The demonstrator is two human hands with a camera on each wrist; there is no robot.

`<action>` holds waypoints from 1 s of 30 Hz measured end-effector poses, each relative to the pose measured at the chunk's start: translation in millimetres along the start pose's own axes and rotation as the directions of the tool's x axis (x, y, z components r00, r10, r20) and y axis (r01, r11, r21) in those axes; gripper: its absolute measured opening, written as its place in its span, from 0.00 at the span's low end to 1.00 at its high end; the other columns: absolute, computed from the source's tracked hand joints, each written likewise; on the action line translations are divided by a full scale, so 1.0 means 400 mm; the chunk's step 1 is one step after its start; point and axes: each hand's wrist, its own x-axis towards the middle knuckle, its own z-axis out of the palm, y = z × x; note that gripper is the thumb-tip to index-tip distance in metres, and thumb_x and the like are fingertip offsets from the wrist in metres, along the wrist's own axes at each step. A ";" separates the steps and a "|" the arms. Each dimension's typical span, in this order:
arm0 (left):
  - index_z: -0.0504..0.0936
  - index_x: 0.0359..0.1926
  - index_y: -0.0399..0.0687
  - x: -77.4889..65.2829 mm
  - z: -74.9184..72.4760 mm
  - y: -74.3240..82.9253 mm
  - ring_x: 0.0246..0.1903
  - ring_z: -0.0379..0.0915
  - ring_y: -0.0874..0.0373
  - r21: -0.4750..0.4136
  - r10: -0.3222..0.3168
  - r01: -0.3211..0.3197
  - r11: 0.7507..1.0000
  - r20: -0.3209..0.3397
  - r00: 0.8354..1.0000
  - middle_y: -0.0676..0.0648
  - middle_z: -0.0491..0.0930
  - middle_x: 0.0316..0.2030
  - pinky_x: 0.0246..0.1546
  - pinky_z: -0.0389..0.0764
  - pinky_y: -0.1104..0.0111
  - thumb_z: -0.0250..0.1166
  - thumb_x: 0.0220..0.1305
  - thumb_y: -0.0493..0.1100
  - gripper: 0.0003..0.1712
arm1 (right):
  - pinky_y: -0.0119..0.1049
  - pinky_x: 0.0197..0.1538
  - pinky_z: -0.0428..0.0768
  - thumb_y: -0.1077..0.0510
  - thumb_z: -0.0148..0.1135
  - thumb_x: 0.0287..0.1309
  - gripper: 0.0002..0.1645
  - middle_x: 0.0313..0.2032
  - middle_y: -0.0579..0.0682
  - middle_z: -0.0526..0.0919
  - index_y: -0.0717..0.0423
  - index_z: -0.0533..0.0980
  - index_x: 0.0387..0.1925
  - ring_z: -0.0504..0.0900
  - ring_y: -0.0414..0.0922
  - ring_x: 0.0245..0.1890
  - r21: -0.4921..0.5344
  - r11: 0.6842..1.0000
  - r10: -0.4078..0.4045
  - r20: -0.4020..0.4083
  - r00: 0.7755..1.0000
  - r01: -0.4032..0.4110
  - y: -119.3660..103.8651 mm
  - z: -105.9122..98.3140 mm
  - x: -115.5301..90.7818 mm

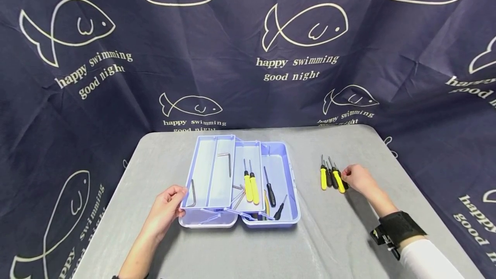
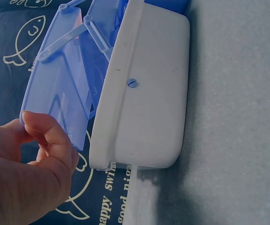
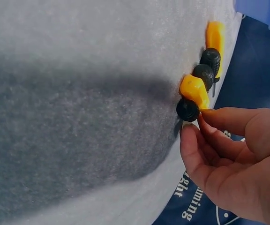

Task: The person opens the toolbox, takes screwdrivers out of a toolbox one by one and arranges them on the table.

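A lavender toolbox (image 1: 293, 188) stands on the table with its stepped trays spread out to the left. My left hand (image 1: 164, 208) pinches the near left corner of the upper tray (image 1: 203, 158) between thumb and fingers. To the right, several yellow and black screwdrivers (image 1: 323, 178) lie side by side. At the right end of that row, my right hand (image 1: 358, 180) pinches the handle of a black screwdriver (image 3: 188, 110); its shaft is mostly hidden. Inside the upper tray are two hex keys (image 1: 230, 167). Two yellow screwdrivers (image 1: 254, 188) lie in the middle tray.
Black screwdrivers (image 1: 270, 195) lie in the toolbox's deep compartment, partly beneath the tray. Folding link arms (image 1: 242, 214) join the trays along the near side. Behind the grey table (image 1: 310, 141) hangs a dark blue curtain (image 1: 232, 76) with fish drawings.
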 end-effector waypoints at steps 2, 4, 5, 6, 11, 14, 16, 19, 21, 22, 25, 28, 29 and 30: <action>0.76 0.39 0.38 0.000 0.000 -0.001 0.20 0.64 0.66 -0.003 0.000 0.000 1.000 -0.002 1.000 0.54 0.71 0.21 0.22 0.71 0.75 0.57 0.78 0.36 0.07 | 0.40 0.32 0.73 0.65 0.57 0.58 0.07 0.25 0.51 0.80 0.64 0.80 0.28 0.75 0.47 0.25 -0.003 1.000 0.009 -0.001 1.000 -0.009 0.000 0.001 0.000; 0.76 0.39 0.38 -0.001 0.000 -0.003 0.20 0.65 0.66 -0.006 0.004 -0.004 1.000 -0.003 1.000 0.54 0.71 0.21 0.22 0.71 0.75 0.57 0.78 0.36 0.07 | 0.40 0.32 0.74 0.65 0.57 0.58 0.08 0.25 0.52 0.80 0.65 0.80 0.28 0.75 0.48 0.26 0.000 1.000 0.016 -0.003 1.000 -0.016 0.000 0.002 0.001; 0.76 0.39 0.38 -0.001 0.000 -0.004 0.20 0.65 0.66 -0.009 0.008 -0.008 1.000 0.000 1.000 0.54 0.71 0.21 0.22 0.72 0.75 0.57 0.78 0.36 0.07 | 0.40 0.31 0.74 0.65 0.57 0.59 0.08 0.25 0.52 0.80 0.65 0.80 0.28 0.75 0.48 0.26 0.001 1.000 0.018 -0.006 1.000 -0.018 0.000 0.002 0.001; 0.77 0.39 0.38 0.000 0.000 -0.005 0.20 0.65 0.66 -0.013 0.013 -0.013 1.000 0.003 1.000 0.55 0.72 0.21 0.22 0.72 0.75 0.57 0.78 0.37 0.07 | 0.40 0.31 0.74 0.65 0.58 0.59 0.08 0.25 0.52 0.80 0.65 0.80 0.29 0.75 0.48 0.26 0.003 1.000 0.022 -0.007 1.000 -0.022 0.000 0.002 0.002; 0.77 0.39 0.39 0.001 0.001 -0.007 0.21 0.65 0.66 -0.023 0.033 -0.033 0.999 0.014 0.999 0.55 0.72 0.21 0.23 0.71 0.74 0.57 0.79 0.37 0.08 | 0.39 0.30 0.73 0.64 0.59 0.60 0.08 0.23 0.49 0.79 0.63 0.81 0.28 0.75 0.47 0.25 0.014 0.999 0.036 -0.017 0.999 -0.035 0.002 0.005 0.003; 0.77 0.39 0.39 0.001 0.001 -0.008 0.21 0.65 0.66 -0.020 0.028 -0.028 0.999 0.008 1.000 0.55 0.72 0.21 0.23 0.72 0.74 0.57 0.79 0.37 0.08 | 0.39 0.31 0.73 0.64 0.60 0.60 0.07 0.23 0.49 0.79 0.62 0.82 0.28 0.75 0.47 0.26 0.014 0.999 0.039 -0.025 0.999 -0.038 0.004 0.007 0.002; 0.77 0.39 0.39 0.001 0.001 -0.008 0.21 0.65 0.66 -0.019 0.025 -0.024 1.000 0.006 1.000 0.55 0.72 0.21 0.23 0.72 0.75 0.57 0.79 0.37 0.08 | 0.40 0.31 0.73 0.64 0.60 0.59 0.07 0.24 0.49 0.80 0.63 0.82 0.28 0.75 0.47 0.26 0.013 0.999 0.037 -0.027 0.999 -0.037 0.005 0.007 0.002; 0.77 0.39 0.39 0.003 0.002 -0.008 0.21 0.65 0.66 -0.020 0.024 -0.024 1.000 0.009 1.000 0.55 0.72 0.22 0.23 0.71 0.75 0.56 0.79 0.37 0.08 | 0.40 0.31 0.74 0.64 0.59 0.58 0.07 0.24 0.50 0.81 0.64 0.82 0.29 0.76 0.47 0.26 0.012 0.999 0.030 -0.026 0.999 -0.030 0.006 0.005 0.003; 0.77 0.39 0.38 0.003 0.003 -0.008 0.21 0.65 0.66 -0.020 0.026 -0.026 0.999 0.013 1.000 0.55 0.72 0.22 0.23 0.71 0.75 0.56 0.79 0.37 0.08 | 0.41 0.32 0.74 0.64 0.59 0.57 0.07 0.25 0.51 0.81 0.64 0.81 0.28 0.76 0.48 0.26 0.002 1.000 0.010 -0.024 1.000 -0.010 0.006 0.001 0.004; 0.77 0.39 0.38 0.004 0.004 -0.009 0.21 0.65 0.66 -0.020 0.026 -0.026 0.999 0.015 1.000 0.55 0.72 0.22 0.23 0.71 0.75 0.56 0.79 0.37 0.08 | 0.41 0.32 0.74 0.65 0.59 0.57 0.07 0.24 0.52 0.81 0.64 0.81 0.28 0.76 0.48 0.26 -0.002 1.000 -0.003 -0.023 1.000 0.003 0.006 -0.001 0.004; 0.77 0.39 0.38 0.004 0.004 -0.010 0.21 0.65 0.66 -0.021 0.025 -0.025 0.999 0.014 1.000 0.55 0.72 0.21 0.23 0.71 0.75 0.56 0.79 0.36 0.08 | 0.42 0.32 0.74 0.63 0.61 0.57 0.07 0.24 0.52 0.80 0.63 0.79 0.26 0.76 0.48 0.26 -0.025 0.999 -0.028 -0.017 0.999 0.028 -0.003 -0.010 0.002; 0.77 0.39 0.38 0.004 0.002 -0.009 0.20 0.65 0.66 -0.019 0.022 -0.022 1.000 0.009 1.000 0.55 0.72 0.21 0.22 0.71 0.75 0.56 0.79 0.36 0.08 | 0.43 0.32 0.75 0.62 0.62 0.59 0.08 0.25 0.52 0.80 0.63 0.79 0.28 0.76 0.49 0.26 -0.036 0.999 -0.032 0.003 0.999 0.032 -0.026 -0.017 -0.002; 0.77 0.39 0.38 0.004 0.002 -0.009 0.20 0.65 0.66 -0.018 0.021 -0.021 1.000 0.011 1.000 0.55 0.72 0.22 0.22 0.71 0.75 0.56 0.79 0.36 0.08 | 0.43 0.32 0.75 0.61 0.62 0.60 0.08 0.25 0.52 0.81 0.63 0.79 0.29 0.77 0.48 0.26 -0.038 0.999 -0.024 0.012 1.000 0.025 -0.038 -0.019 -0.004; 0.77 0.39 0.38 0.004 0.002 -0.008 0.20 0.65 0.66 -0.016 0.021 -0.021 1.000 0.011 1.000 0.55 0.72 0.22 0.22 0.71 0.75 0.56 0.79 0.36 0.08 | 0.43 0.32 0.75 0.60 0.62 0.61 0.08 0.26 0.52 0.81 0.63 0.79 0.30 0.77 0.48 0.26 -0.039 0.999 -0.023 0.018 1.000 0.024 -0.051 -0.021 -0.004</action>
